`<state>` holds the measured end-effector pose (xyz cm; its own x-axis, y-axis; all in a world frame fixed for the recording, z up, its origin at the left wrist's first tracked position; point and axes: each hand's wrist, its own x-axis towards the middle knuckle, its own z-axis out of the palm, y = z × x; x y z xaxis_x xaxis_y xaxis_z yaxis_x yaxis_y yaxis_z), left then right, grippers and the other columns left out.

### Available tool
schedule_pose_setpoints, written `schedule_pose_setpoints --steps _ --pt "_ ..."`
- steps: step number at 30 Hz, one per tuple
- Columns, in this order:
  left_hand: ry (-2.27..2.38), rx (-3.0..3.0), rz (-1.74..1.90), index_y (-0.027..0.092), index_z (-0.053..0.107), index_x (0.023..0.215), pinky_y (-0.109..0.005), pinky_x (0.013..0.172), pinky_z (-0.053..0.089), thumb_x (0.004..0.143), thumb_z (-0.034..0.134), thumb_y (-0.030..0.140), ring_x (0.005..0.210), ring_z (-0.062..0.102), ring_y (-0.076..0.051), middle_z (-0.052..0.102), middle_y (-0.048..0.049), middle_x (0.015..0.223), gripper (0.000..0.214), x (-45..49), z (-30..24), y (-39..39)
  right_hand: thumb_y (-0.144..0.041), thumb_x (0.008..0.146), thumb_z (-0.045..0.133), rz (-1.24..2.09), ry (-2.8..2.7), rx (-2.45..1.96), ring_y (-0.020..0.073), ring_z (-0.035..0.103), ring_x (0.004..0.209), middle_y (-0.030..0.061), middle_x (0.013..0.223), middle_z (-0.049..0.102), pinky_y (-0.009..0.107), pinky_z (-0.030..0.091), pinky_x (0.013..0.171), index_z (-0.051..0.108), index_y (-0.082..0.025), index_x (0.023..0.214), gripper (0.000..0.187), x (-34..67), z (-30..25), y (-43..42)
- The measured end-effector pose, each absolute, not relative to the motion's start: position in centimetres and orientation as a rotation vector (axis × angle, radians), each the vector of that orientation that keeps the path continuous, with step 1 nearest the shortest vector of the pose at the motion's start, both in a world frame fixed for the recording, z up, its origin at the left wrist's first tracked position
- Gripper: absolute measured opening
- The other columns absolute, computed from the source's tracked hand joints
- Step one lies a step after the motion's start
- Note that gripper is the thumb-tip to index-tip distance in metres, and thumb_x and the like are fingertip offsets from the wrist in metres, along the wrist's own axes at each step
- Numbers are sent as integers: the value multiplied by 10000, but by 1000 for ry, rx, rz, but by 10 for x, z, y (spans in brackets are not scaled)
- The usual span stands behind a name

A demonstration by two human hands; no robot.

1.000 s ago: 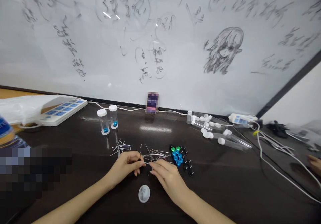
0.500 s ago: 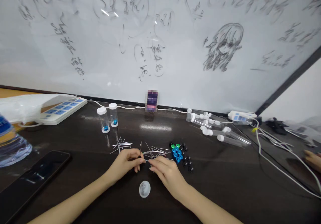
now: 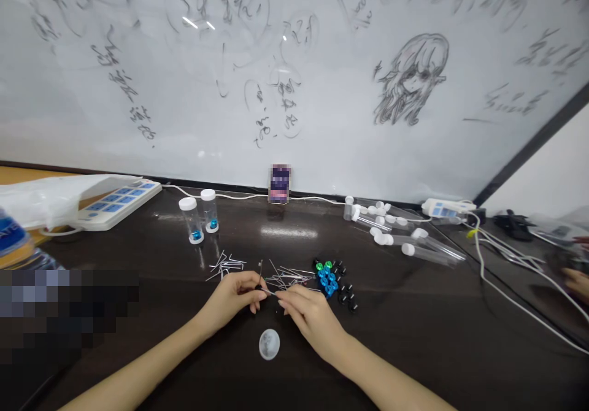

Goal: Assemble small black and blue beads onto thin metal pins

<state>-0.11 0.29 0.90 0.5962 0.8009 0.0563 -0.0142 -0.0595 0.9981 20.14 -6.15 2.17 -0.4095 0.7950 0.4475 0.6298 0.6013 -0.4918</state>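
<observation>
My left hand (image 3: 232, 300) and my right hand (image 3: 310, 316) meet fingertip to fingertip over the dark table (image 3: 414, 337). Both are pinched on a thin metal pin (image 3: 265, 291) held between them; another pin stands up from the left fingers. Just beyond the fingers lies a heap of loose metal pins (image 3: 280, 276), with a second small heap (image 3: 225, 265) to the left. To the right of the pins sits a cluster of blue, green and black beads (image 3: 332, 281). A round white cap (image 3: 269, 344) lies on the table below my hands.
Two capped vials with blue beads (image 3: 199, 219) stand behind the pins. Several empty capped tubes (image 3: 396, 239) lie at the right, with white cables (image 3: 515, 282) and a power strip (image 3: 448, 208). A keypad device (image 3: 115, 199) and plastic bag lie at the left. Another person's hand (image 3: 577, 282) shows at the right edge.
My hands stay pinched together at the pins with hardly any shift. The view has moved slightly, so everything sits a little higher and to the right.
</observation>
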Motion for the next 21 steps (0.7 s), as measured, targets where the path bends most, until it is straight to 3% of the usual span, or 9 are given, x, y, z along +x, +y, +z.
schedule_pose_setpoints --steps 13,21 --pt "701 1622 729 136 638 822 -248 554 476 804 604 311 546 552 -120 590 1 641 179 -2 12 -4 -175 970 363 534 -2044 -1169 108 584 575 6 756 616 249 493 665 598 -188 1062 253 200 18 -60" --pt "677 1521 720 119 623 812 -224 527 442 802 612 294 513 537 -106 590 3 602 176 -2 12 0 -169 935 453 -90 -2308 -1137 202 574 875 86 997 613 332 478 763 611 -173 1026 183 203 26 -63"
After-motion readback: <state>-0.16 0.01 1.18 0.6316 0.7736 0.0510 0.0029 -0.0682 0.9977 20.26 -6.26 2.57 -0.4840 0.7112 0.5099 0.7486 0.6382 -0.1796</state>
